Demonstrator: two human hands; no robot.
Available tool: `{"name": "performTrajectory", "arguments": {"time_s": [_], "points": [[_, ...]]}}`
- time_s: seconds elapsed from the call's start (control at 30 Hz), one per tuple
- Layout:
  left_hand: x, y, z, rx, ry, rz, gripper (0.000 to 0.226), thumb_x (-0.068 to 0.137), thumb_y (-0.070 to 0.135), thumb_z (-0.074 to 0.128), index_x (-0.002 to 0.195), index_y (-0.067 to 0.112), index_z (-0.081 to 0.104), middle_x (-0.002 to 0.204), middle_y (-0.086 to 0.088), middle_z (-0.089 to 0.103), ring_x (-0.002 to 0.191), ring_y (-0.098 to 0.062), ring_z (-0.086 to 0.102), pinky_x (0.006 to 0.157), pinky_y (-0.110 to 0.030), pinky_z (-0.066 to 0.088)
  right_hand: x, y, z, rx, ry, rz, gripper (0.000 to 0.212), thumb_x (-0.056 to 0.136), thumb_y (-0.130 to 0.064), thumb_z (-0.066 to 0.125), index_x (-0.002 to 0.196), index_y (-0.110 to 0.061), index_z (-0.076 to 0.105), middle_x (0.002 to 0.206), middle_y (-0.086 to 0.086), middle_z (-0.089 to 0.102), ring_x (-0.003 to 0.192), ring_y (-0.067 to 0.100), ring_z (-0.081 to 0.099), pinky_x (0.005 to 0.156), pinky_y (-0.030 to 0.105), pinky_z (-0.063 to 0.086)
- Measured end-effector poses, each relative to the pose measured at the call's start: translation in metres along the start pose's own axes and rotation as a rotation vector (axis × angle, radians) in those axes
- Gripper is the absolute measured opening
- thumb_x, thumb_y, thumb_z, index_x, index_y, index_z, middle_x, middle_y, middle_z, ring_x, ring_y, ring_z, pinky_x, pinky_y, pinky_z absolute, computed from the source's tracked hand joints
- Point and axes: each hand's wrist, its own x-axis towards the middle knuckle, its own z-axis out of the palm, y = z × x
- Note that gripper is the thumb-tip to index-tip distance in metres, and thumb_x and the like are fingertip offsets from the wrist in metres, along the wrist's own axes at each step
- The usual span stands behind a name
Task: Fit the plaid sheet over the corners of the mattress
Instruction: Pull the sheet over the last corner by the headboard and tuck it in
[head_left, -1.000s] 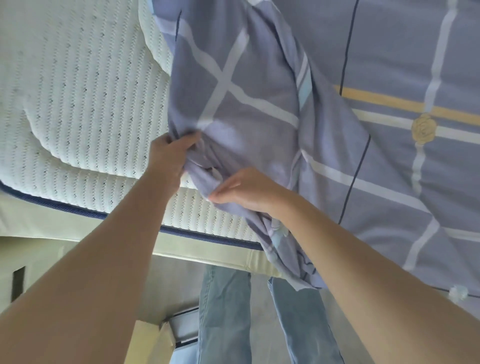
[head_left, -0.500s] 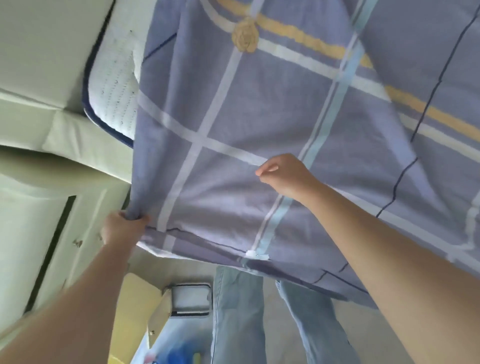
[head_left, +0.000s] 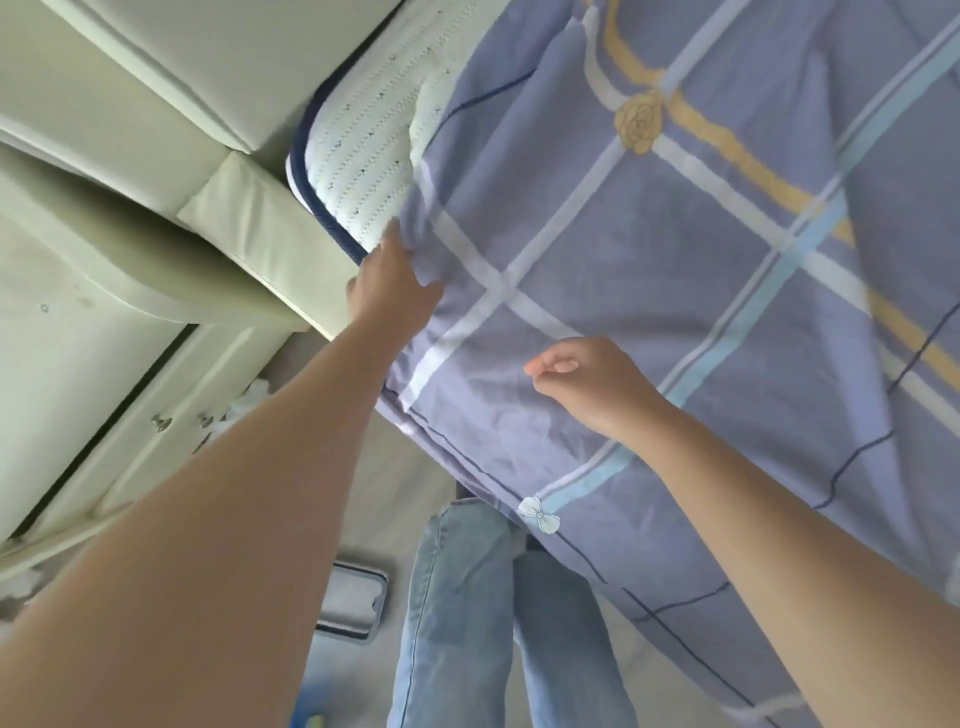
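1. The plaid sheet (head_left: 675, 291) covers most of the mattress (head_left: 363, 150), spread over the right and middle of the view; its near edge hangs over the near side of the bed, above the person's jeans (head_left: 467, 613).
2. One corner of the mattress, white and quilted with dark blue piping, shows bare at the far left, just beyond the sheet's edge.
3. The left hand (head_left: 392, 283) lies on the sheet's left edge right beside that bare corner; its fingers reach forward along the cloth, fairly straight; whether they pinch the edge I cannot tell.
4. The right hand (head_left: 592, 382) sits nearer, on the flat of the sheet; its fingers are curled, thumb against forefinger, pinching a little of the fabric.
5. A pale padded bed frame (head_left: 244, 213) runs along the left of the mattress; a pale cabinet (head_left: 104, 415) with small knobs stands further left; a phone-like object (head_left: 353, 603) lies on the floor (head_left: 384, 499) near the jeans.
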Motion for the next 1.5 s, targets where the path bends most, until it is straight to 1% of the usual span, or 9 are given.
{"name": "performTrajectory", "arguments": {"time_s": [0.17, 0.4, 0.5, 0.63, 0.77, 0.9, 1.17, 1.43, 1.5], "points": [[-0.016, 0.01, 0.022, 0.121, -0.113, 0.191, 0.023, 0.088, 0.031, 0.055, 0.106, 0.02, 0.063, 0.108, -0.011, 0.059, 0.102, -0.028, 0.058, 0.088, -0.032, 0.044, 0.0, 0.009, -0.011, 0.053, 0.001, 0.007, 0.017, 0.087, -0.013, 0.055, 0.094, -0.02, 0.069, 0.098, 0.0, 0.067, 0.103, 0.014, 0.06, 0.064, 0.009, 0.038], [-0.024, 0.035, 0.03, 0.34, -0.34, 0.152, 0.032, 0.095, 0.025, 0.041, 0.108, 0.041, 0.066, 0.156, -0.006, 0.02, 0.144, -0.027, 0.017, 0.112, -0.041, 0.028, -0.022, 0.028, -0.029, 0.076, 0.02, 0.037, 0.019, 0.088, -0.014, 0.052, 0.094, -0.021, 0.069, 0.11, 0.001, 0.067, 0.108, 0.017, 0.06, 0.071, 0.021, 0.041], [-0.034, 0.053, 0.032, 0.17, -0.245, 0.206, 0.035, 0.094, 0.008, 0.039, 0.107, 0.02, 0.068, 0.123, -0.006, 0.059, 0.118, -0.028, 0.051, 0.094, -0.03, 0.042, -0.032, 0.038, -0.047, 0.039, 0.07, 0.044, 0.024, 0.089, -0.014, 0.05, 0.101, -0.017, 0.07, 0.111, -0.002, 0.065, 0.111, 0.014, 0.058, 0.07, 0.02, 0.041], [-0.046, 0.062, 0.036, -0.212, -0.07, 0.074, 0.033, 0.091, 0.013, 0.046, 0.123, 0.017, 0.046, 0.072, -0.002, 0.05, 0.07, -0.024, 0.053, 0.054, -0.025, 0.037, -0.043, 0.054, -0.065, 0.022, 0.102, 0.066, 0.024, 0.09, -0.013, 0.048, 0.099, -0.016, 0.07, 0.117, -0.002, 0.066, 0.113, 0.016, 0.058, 0.08, 0.022, 0.04], [-0.046, 0.069, 0.03, -0.251, -0.227, -0.049, 0.081, 0.076, 0.029, 0.074, 0.142, 0.014, 0.031, 0.123, -0.008, 0.057, 0.115, -0.027, 0.055, 0.091, -0.033, 0.045, -0.047, 0.059, -0.071, 0.019, 0.117, 0.093, 0.024, 0.09, -0.013, 0.048, 0.103, -0.014, 0.069, 0.119, 0.001, 0.065, 0.114, 0.018, 0.058, 0.081, 0.022, 0.038], [-0.037, 0.064, 0.012, -0.191, -0.304, -0.094, 0.049, 0.073, 0.023, 0.079, 0.114, 0.002, 0.062, 0.099, -0.004, 0.059, 0.091, -0.021, 0.056, 0.079, -0.028, 0.042, -0.037, 0.046, -0.065, -0.064, 0.188, 0.138, 0.041, 0.09, -0.015, 0.049, 0.131, -0.016, 0.051, 0.139, 0.005, 0.048, 0.125, 0.022, 0.049, 0.1, 0.032, 0.042], [0.016, -0.049, -0.082, 0.265, 0.035, -0.113, 0.046, 0.074, 0.047, 0.069, 0.085, 0.005, 0.054, 0.082, -0.013, 0.059, 0.077, -0.032, 0.054, 0.064, -0.035, 0.041, 0.005, -0.01, -0.001, -0.129, 0.104, 0.217, 0.045, 0.09, -0.02, 0.049, 0.135, -0.016, 0.047, 0.145, 0.009, 0.039, 0.13, 0.026, 0.045, 0.104, 0.033, 0.038], [0.055, -0.121, -0.13, 0.306, -0.199, -0.245, 0.06, 0.075, 0.061, 0.058, 0.094, 0.004, 0.057, 0.079, -0.007, 0.058, 0.095, -0.035, 0.062, 0.061, -0.031, 0.039, 0.052, -0.113, 0.052, -0.145, 0.105, 0.115, 0.039, 0.09, -0.017, 0.049, 0.128, -0.015, 0.053, 0.137, 0.008, 0.04, 0.114, 0.028, 0.056, 0.087, 0.031, 0.045], [0.065, -0.107, -0.127, 0.144, -0.15, -0.221, 0.062, 0.077, 0.057, 0.059, 0.112, 0.005, 0.056, 0.107, -0.008, 0.063, 0.115, -0.032, 0.056, 0.074, -0.03, 0.04, 0.058, -0.133, 0.052, -0.138, 0.116, 0.058, 0.038, 0.089, -0.016, 0.049, 0.127, -0.016, 0.054, 0.137, 0.006, 0.041, 0.11, 0.026, 0.058, 0.084, 0.028, 0.044]]}}
